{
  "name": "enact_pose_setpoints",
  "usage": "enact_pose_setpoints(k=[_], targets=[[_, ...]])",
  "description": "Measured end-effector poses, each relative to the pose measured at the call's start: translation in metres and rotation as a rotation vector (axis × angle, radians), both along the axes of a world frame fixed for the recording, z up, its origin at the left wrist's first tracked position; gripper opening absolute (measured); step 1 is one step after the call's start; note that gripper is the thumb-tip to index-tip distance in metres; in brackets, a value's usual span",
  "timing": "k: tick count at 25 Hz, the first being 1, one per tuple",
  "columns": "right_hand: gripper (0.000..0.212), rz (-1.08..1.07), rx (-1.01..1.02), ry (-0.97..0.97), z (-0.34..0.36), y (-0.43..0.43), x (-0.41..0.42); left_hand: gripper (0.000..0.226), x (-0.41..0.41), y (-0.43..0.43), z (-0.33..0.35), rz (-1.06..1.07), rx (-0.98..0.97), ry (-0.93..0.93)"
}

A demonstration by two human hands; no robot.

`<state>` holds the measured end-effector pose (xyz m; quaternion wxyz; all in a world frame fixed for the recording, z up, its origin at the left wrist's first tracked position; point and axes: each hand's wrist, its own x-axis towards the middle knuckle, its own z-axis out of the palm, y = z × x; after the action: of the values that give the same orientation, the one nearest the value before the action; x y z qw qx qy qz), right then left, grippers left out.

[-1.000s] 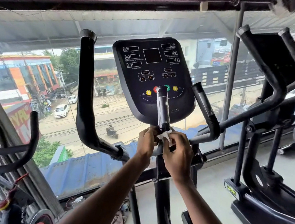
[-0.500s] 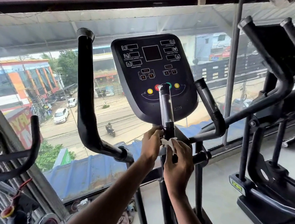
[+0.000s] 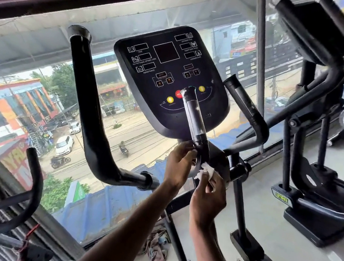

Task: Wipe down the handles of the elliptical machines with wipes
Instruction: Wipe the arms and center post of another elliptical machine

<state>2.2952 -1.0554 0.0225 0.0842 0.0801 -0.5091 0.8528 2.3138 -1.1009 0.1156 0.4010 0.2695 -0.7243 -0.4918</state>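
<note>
Street-facing window glass (image 3: 123,137) backs the gym. At the base of the inner handle (image 3: 194,115), the right hand (image 3: 208,199) pinches the wipe (image 3: 205,171) while the left hand (image 3: 179,163) grips the stem. The outer handle (image 3: 87,110) and the neighbouring machine (image 3: 324,62) probably remain.

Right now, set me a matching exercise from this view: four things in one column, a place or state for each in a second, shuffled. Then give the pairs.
Things
1. wipe
2. left hand
3. rag
4. stop button

Places or states
A. red, on the console
B. lying on the floor, below the arms
C. at the base of the centre grip
D. pinched in the right hand

Pairs: 1-D, 2-C, 3-B, 4-A
</note>
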Motion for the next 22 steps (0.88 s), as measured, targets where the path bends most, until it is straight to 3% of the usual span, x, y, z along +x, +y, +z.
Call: enact_pose_setpoints(k=[2, 7, 13, 19, 22], targets=[[0.025, 0.0, -0.036, -0.003, 0.004, -0.004, 0.007, 0.032, 0.001, -0.003, -0.003, 0.0, -0.007, -0.018], [0.02, 0.15, -0.027, -0.379, -0.005, -0.019, 0.013, 0.038, 0.002, -0.01, -0.011, 0.001, -0.079, -0.1], [0.052, 0.17, -0.063, -0.341, -0.002, -0.03, 0.015, 0.039, 0.001, -0.013, -0.012, 0.017, -0.097, -0.14], [0.029, 0.273, 0.051, -0.52, -0.01, -0.043, 0.011, 0.042, 0.002, -0.012, -0.014, 0.039, -0.116, -0.151], [0.039, 0.236, -0.042, -0.461, -0.007, -0.042, 0.018, 0.041, 0.003, -0.011, -0.014, 0.041, -0.131, -0.147]])
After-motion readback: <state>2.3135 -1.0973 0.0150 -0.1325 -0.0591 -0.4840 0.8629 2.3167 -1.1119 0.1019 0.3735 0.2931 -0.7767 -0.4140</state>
